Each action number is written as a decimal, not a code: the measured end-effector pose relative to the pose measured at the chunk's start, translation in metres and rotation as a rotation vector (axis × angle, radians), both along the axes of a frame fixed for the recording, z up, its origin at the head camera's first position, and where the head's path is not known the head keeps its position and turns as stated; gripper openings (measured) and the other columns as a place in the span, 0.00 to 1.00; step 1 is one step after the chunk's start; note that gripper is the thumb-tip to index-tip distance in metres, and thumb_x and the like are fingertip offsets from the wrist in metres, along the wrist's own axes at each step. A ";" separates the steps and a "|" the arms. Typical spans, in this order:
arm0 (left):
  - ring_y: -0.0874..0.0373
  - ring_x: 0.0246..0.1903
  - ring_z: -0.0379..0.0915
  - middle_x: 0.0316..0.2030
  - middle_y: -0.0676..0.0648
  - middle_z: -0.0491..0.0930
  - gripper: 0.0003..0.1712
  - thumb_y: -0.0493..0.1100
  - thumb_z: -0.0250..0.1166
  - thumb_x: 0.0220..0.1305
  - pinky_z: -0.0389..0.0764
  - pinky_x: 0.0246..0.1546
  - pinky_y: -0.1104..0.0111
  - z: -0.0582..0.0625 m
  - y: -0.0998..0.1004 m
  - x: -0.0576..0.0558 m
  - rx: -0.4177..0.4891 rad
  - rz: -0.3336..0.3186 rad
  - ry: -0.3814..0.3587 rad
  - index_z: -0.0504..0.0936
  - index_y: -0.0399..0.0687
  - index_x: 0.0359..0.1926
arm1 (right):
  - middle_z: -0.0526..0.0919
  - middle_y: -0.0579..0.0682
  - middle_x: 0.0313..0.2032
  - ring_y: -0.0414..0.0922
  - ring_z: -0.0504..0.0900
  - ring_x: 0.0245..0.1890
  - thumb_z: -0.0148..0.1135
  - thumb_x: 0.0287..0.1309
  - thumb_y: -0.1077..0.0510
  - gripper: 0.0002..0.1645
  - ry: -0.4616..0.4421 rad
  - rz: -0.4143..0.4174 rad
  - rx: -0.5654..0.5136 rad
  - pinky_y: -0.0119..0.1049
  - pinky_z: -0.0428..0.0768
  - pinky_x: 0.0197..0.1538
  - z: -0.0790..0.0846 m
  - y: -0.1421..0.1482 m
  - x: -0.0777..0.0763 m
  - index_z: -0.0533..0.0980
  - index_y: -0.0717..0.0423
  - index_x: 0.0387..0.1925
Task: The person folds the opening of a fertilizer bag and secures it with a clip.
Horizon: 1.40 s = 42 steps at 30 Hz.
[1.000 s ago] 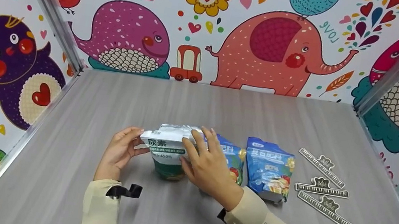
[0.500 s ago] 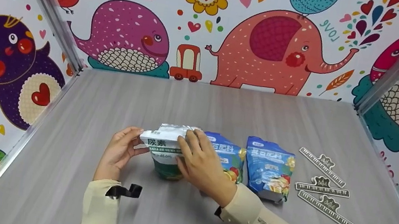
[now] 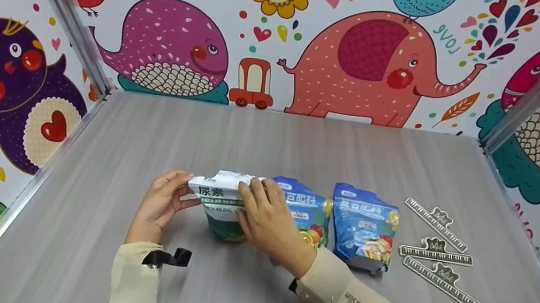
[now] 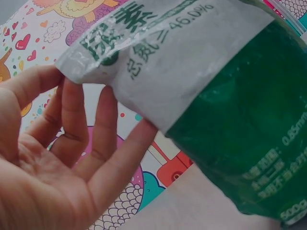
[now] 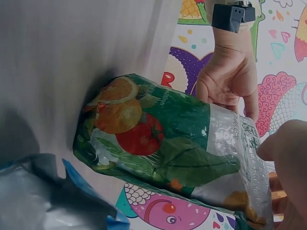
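Observation:
A white-and-green fertilizer bag (image 3: 222, 212) stands upright on the table, its white top folded over. My left hand (image 3: 161, 205) pinches the bag's upper left corner between thumb and index finger; the other fingers reach behind it in the left wrist view. At the upper right end, my right hand (image 3: 272, 222) grips the fold, thumb in front and fingers over the top. The right wrist view shows fruit and vegetable pictures on the green bag (image 5: 158, 134). Partly hidden behind my right hand stands a blue fertilizer bag (image 3: 306, 211).
Another blue fertilizer bag (image 3: 365, 229) stands to the right. Beyond it lie three piano-key-patterned clips: an upper clip (image 3: 434, 226), a middle clip (image 3: 435, 254) and a lower clip (image 3: 443, 287). A cartoon-printed wall (image 3: 266, 37) borders the grey table (image 3: 303, 146).
My right hand has moved slightly left and down, its raised fingers closing over the bag's folded top. The left hand keeps its pinch on the corner.

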<state>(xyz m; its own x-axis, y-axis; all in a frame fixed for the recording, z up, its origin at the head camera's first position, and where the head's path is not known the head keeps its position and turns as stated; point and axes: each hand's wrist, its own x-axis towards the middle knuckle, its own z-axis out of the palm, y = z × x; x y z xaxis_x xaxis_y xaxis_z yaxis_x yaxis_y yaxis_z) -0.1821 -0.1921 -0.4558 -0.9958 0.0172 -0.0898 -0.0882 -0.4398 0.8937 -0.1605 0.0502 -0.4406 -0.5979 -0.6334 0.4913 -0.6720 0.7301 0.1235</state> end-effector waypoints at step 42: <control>0.58 0.27 0.80 0.25 0.48 0.81 0.16 0.32 0.54 0.71 0.84 0.33 0.59 0.002 0.001 0.001 -0.046 0.020 -0.048 0.80 0.46 0.25 | 0.70 0.50 0.32 0.46 0.65 0.32 0.56 0.71 0.54 0.11 0.071 0.004 -0.064 0.37 0.63 0.39 -0.008 -0.011 -0.016 0.70 0.58 0.44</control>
<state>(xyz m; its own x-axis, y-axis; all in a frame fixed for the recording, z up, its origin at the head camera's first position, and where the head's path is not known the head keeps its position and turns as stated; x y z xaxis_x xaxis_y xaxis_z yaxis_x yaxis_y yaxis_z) -0.1814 -0.1911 -0.4539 -0.9905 -0.0077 -0.1375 -0.1229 -0.4008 0.9079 -0.1767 0.0392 -0.4487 -0.5576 -0.6018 0.5718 -0.6661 0.7354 0.1243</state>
